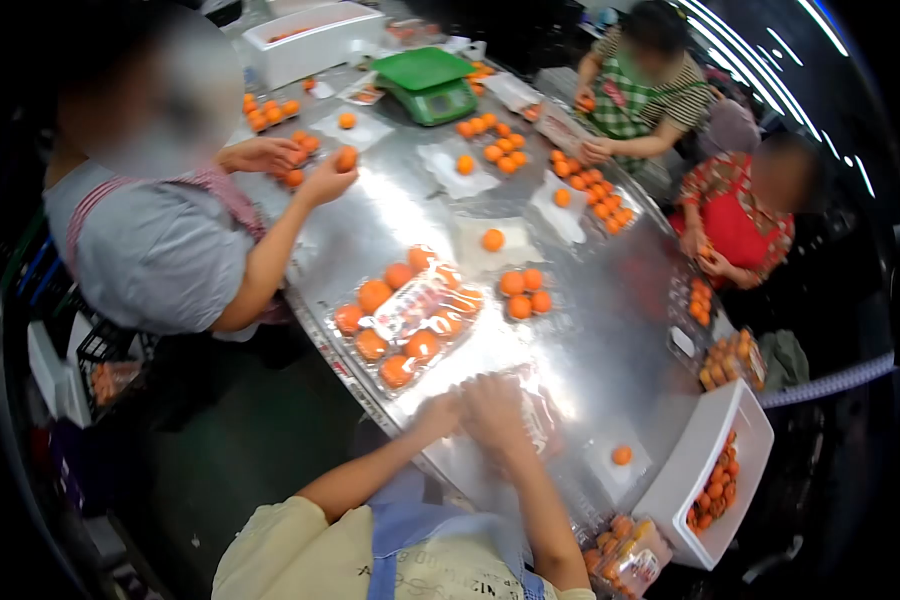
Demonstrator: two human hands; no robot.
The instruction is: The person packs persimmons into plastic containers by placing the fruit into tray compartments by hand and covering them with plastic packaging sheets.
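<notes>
My left hand (437, 413) and my right hand (493, 408) are close together over the near edge of the metal table, both blurred, with their fingers not clearly made out. Beside my right hand, a clear plastic bag or wrap with pinkish print (537, 418) lies on the table. Just beyond my hands sits a clear wrapped pack of orange fruit (422, 346) with a printed label. Farther on, several loose orange fruits (519, 307) stand in a clear tray, and one fruit (492, 240) rests on a white sheet.
A green scale (426, 85) stands at the far end of the metal table (390, 212). At right are a white box of fruit (660, 490) and bagged fruit (630, 560). One person (160, 240) works at left, two others (625, 120) (740, 220) across the table.
</notes>
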